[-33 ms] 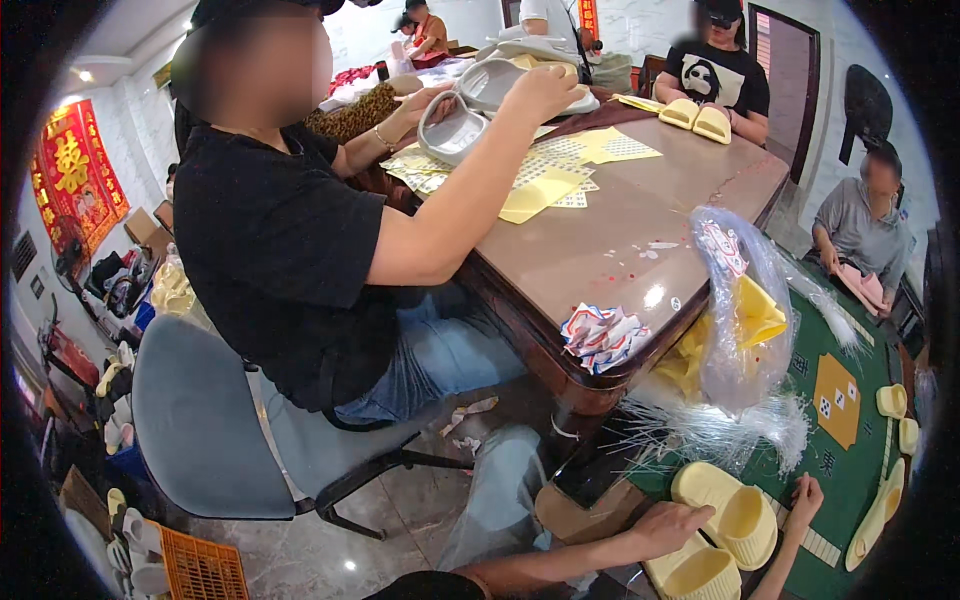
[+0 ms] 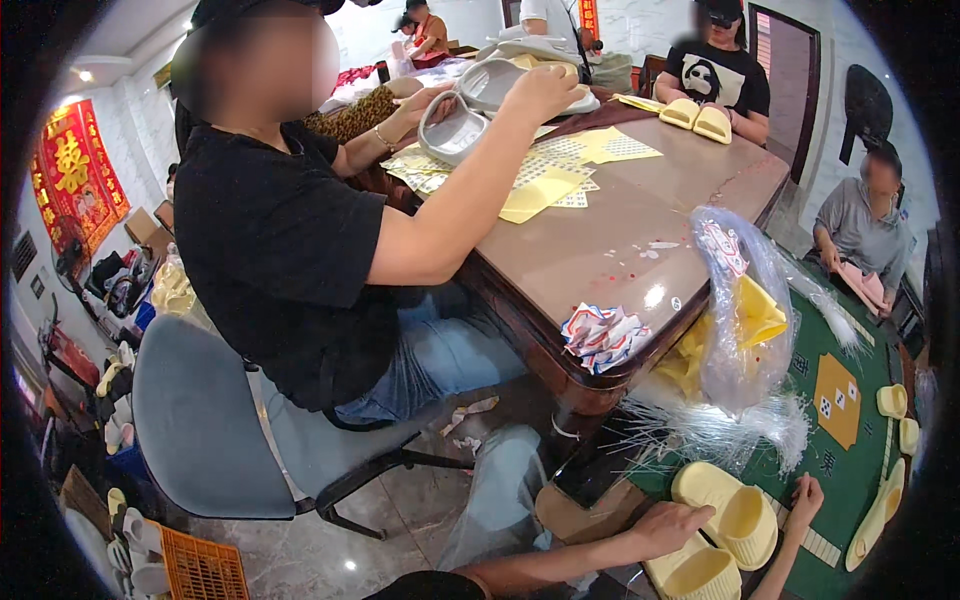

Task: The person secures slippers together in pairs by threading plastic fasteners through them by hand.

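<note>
Yellow slippers [image 2: 752, 525], a pair, lay at the near edge of the green counter [image 2: 852, 478], side by side with their foot openings showing. The left hand [image 2: 668, 528] had its fingers bent, the tips touching the edge of the farther slipper; whether it gripped, I could not tell. The right hand [image 2: 804, 500] hung just beyond that slipper, fingers partly curled, and I could not tell whether it held anything. Clear plastic wrapping [image 2: 742, 360] hung at the corner of the brown counter [image 2: 600, 255], with yellow paper [image 2: 760, 312] and a white printed slip [image 2: 724, 248] in or against it; clear strands [image 2: 745, 428] fanned out below. An orange crate [image 2: 205, 565] stood on the floor at the lower left, its contents hard to make out, and pale slippers [image 2: 118, 425] were heaped by a blue crate [image 2: 127, 462]. Label sheets [image 2: 560, 160] on the brown counter carried rows of small dark print, a red banner [image 2: 78, 180] bore large gold characters, and dark characters and playing-card pictures marked the green counter.
</note>
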A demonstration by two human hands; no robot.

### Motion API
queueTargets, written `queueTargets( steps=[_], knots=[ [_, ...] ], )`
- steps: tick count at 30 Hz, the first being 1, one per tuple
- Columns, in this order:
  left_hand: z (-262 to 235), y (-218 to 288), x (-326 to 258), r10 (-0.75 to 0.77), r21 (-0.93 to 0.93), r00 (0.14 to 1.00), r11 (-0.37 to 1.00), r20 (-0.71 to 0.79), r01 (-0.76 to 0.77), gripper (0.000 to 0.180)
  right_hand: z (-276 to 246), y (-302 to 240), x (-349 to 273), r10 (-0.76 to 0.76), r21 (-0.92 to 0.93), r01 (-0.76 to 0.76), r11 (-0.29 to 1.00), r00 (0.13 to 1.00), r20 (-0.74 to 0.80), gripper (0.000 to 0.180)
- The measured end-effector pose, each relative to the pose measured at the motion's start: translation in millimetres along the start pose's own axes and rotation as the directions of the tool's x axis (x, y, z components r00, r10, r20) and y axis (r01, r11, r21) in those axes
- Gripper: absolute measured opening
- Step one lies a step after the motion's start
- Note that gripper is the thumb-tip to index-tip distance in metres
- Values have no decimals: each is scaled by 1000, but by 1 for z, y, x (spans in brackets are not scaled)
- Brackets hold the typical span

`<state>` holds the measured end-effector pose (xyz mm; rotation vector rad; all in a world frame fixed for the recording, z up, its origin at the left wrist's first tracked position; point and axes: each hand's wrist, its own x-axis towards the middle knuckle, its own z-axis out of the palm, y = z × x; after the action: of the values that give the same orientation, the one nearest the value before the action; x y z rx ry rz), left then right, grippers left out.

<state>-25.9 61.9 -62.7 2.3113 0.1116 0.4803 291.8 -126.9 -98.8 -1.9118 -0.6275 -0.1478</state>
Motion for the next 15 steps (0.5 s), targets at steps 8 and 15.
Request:
queueTargets(
  steps=[8, 15],
  knots=[
    [-12, 6, 2, -26, -23, 999, 999, 31, 27, 33, -3, -2, 1, -1, -67, 2, 998, 1000, 10, 33],
    [-8, 5, 1, -16, -53, 1000, 998, -2, 16, 32, -2, 4, 2, -2, -12, 2, 1000, 1000, 17, 33]
  ],
)
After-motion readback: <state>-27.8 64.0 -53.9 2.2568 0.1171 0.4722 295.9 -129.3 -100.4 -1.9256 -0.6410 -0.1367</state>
